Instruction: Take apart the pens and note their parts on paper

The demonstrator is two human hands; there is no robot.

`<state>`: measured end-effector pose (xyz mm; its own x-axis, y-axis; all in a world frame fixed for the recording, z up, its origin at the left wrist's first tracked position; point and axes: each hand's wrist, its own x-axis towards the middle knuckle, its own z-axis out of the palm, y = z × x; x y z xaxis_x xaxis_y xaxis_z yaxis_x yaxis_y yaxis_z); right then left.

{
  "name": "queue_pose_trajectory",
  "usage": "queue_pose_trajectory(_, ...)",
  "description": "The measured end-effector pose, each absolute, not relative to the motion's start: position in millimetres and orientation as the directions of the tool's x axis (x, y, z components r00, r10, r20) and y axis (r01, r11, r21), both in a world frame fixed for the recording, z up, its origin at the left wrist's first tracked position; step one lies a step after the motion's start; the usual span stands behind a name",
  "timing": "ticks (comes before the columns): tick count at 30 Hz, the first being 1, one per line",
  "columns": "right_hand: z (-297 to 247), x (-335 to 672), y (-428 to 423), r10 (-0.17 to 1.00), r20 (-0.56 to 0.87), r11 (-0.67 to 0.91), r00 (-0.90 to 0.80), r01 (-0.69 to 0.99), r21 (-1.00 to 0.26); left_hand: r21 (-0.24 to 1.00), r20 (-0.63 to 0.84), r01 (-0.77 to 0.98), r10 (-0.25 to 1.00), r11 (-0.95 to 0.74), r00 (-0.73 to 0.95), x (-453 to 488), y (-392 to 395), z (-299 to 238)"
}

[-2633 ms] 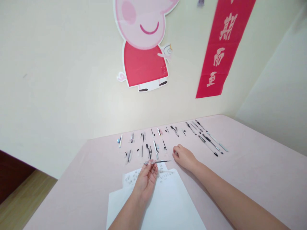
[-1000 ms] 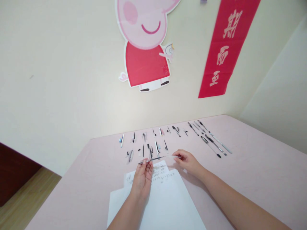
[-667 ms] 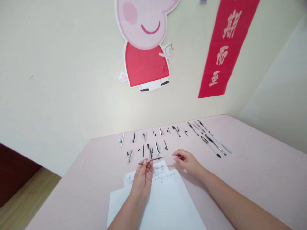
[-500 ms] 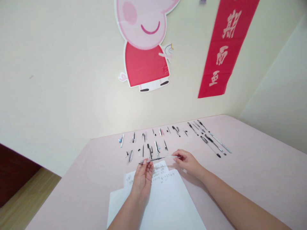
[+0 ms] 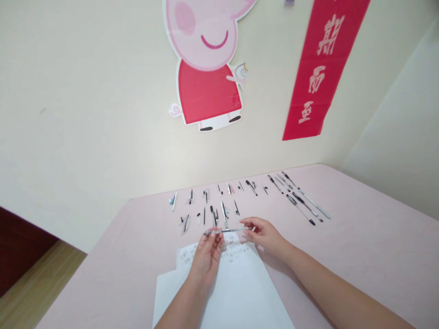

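Note:
Both my hands hold one thin pen (image 5: 226, 230) level above the pink table (image 5: 360, 246). My left hand (image 5: 208, 255) pinches its left end with closed fingertips. My right hand (image 5: 263, 235) pinches the clear right end, fingers curled. Under my hands lies a white sheet of paper (image 5: 233, 292) with small handwriting near its far edge. Just beyond the pen, several pen parts (image 5: 212, 214) lie in rows.
Several whole pens (image 5: 302, 201) lie side by side at the far right of the rows. The table meets a cream wall with a cartoon pig cutout (image 5: 206, 68) and a red banner (image 5: 318, 68). Wooden floor (image 5: 30, 292) shows past the table's left edge.
My right hand came from resting on the table to grip the pen's right end. In the last half second both hands drew closer and the pen looks shorter.

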<state>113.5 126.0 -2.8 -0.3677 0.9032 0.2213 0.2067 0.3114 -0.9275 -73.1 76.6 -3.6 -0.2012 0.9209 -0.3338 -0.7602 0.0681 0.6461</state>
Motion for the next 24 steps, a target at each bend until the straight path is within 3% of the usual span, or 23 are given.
queue_pose_trajectory(24, -0.5, 107.6, 122.6, 0.957, 0.020, 0.025, -0.288, 0.011, -1.000, 0.648, -0.299, -0.755, 0.946, 0.104, -0.126, -72.5, 73.0, -1.2)
